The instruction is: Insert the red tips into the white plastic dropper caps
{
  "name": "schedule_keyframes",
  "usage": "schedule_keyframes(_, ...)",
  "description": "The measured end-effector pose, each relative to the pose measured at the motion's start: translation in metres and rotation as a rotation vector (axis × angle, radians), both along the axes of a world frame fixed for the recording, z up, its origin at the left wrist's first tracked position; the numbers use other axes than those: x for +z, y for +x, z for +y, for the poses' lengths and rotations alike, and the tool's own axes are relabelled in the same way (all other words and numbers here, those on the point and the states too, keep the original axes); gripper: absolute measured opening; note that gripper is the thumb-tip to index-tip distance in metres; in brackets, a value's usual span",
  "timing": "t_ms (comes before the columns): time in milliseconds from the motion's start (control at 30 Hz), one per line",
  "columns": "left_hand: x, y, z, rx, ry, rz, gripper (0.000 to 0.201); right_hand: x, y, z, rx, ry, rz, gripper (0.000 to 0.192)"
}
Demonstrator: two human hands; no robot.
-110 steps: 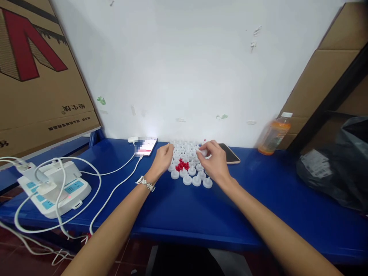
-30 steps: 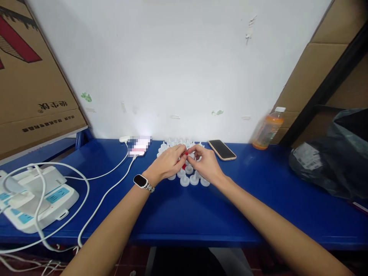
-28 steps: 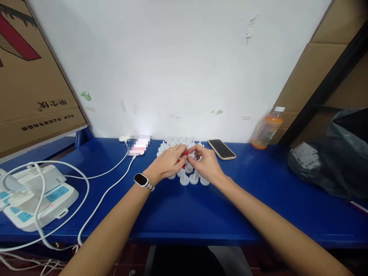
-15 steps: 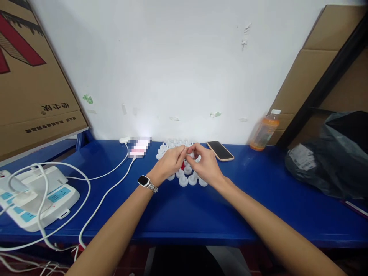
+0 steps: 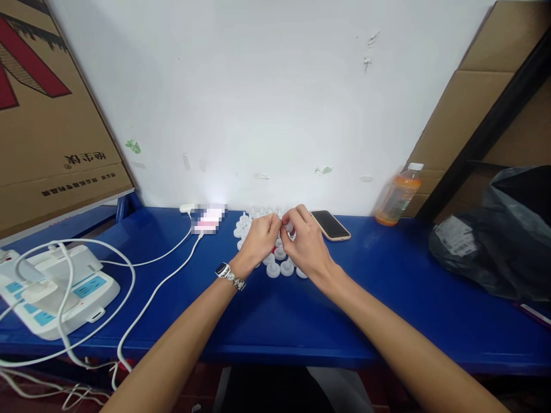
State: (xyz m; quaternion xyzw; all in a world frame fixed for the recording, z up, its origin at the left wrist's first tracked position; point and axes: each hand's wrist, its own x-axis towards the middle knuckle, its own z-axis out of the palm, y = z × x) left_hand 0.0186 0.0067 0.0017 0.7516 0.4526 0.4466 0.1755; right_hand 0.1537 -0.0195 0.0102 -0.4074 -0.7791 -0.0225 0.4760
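Observation:
Above the cluster of white, round-based plastic caps (image 5: 273, 269) with narrow tips, my two hands meet almost fingertip to fingertip. My left hand (image 5: 262, 236), with a watch (image 5: 223, 270) on its wrist, is closed in a pinch; whatever sits between its fingers is hidden. The thumb and fingers of my right hand (image 5: 305, 238) curl round a white plastic cap (image 5: 290, 228), only partly visible. A small red piece (image 5: 274, 250) shows below the hands, among the caps.
A phone (image 5: 330, 224) lies right of the caps on the blue table (image 5: 387, 298). Farther right are an orange drink bottle (image 5: 398, 195) and a dark plastic bag (image 5: 486, 235). At left stand a power strip (image 5: 81, 298) with looping white cables and a cardboard box (image 5: 55, 132).
My left wrist has rolled and moved slightly right, its fingers curling in more. My right hand has risen a little at the knuckles. The hands stay together over the caps.

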Motion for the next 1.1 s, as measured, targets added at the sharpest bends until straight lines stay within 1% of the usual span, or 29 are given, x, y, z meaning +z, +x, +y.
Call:
schedule_keyframes(67, 0.0, 0.002, -0.001, -0.025, -0.023, -0.031, 0.038, 0.003, -0.001, 0.0, 0.005, -0.032, 0.033, 0.012)
schedule_keyframes(100, 0.0, 0.002, -0.001, -0.032, -0.034, -0.041, 0.036, 0.005, 0.0, 0.0, 0.016, -0.081, 0.065, 0.01)
schedule_keyframes(167, 0.001, -0.001, 0.0, -0.034, -0.049, -0.038, 0.034, 0.01, 0.006, 0.002, 0.06, -0.269, 0.149, 0.007)
schedule_keyframes(267, 0.004, -0.017, 0.004, 0.037, -0.023, -0.044, 0.033, 0.011, 0.026, 0.011, 0.163, -0.642, 0.285, 0.016)
schedule_keyframes(333, 0.005, -0.032, 0.009, 0.123, 0.009, -0.112, 0.035, 0.009, 0.04, 0.019, 0.223, -0.804, 0.395, 0.023)
schedule_keyframes(367, 0.005, -0.04, 0.011, 0.133, 0.006, -0.09, 0.037, 0.007, 0.045, 0.022, 0.252, -0.844, 0.452, 0.026)
schedule_keyframes(400, 0.004, -0.046, 0.013, 0.124, -0.009, -0.035, 0.039, 0.005, 0.049, 0.025, 0.276, -0.859, 0.499, 0.029)
schedule_keyframes(433, 0.003, -0.051, 0.014, 0.085, -0.013, 0.04, 0.039, 0.002, 0.05, 0.028, 0.29, -0.85, 0.525, 0.03)
schedule_keyframes(533, -0.003, -0.055, 0.015, -0.074, 0.012, 0.27, 0.032, -0.007, 0.046, 0.034, 0.272, -0.734, 0.47, 0.027)
schedule_keyframes(600, -0.005, -0.054, 0.013, -0.149, 0.03, 0.382, 0.027, -0.012, 0.044, 0.037, 0.182, -0.617, 0.377, 0.023)
schedule_keyframes(667, -0.007, -0.053, 0.011, -0.181, 0.031, 0.459, 0.027, -0.017, 0.045, 0.039, 0.057, -0.507, 0.311, 0.022)
schedule_keyframes(700, -0.007, -0.053, 0.011, -0.182, 0.027, 0.482, 0.028, -0.019, 0.046, 0.041, 0.016, -0.482, 0.296, 0.022)
schedule_keyframes(733, -0.007, -0.054, 0.011, -0.179, 0.021, 0.493, 0.029, -0.02, 0.048, 0.043, 0.003, -0.479, 0.295, 0.023)
schedule_keyframes(833, -0.007, -0.056, 0.011, -0.168, 0.005, 0.465, 0.03, -0.021, 0.048, 0.052, 0.094, -0.527, 0.343, 0.024)
schedule_keyframes(967, -0.009, -0.057, 0.014, -0.146, -0.014, 0.431, 0.03, -0.017, 0.031, 0.075, 0.156, -0.543, 0.36, 0.017)
schedule_keyframes(1033, -0.01, -0.058, 0.015, -0.134, -0.022, 0.432, 0.029, -0.014, 0.018, 0.088, 0.172, -0.563, 0.305, 0.012)
schedule_keyframes(1100, -0.011, -0.059, 0.017, -0.124, -0.029, 0.433, 0.027, -0.011, 0.007, 0.1, 0.179, -0.586, 0.164, 0.009)
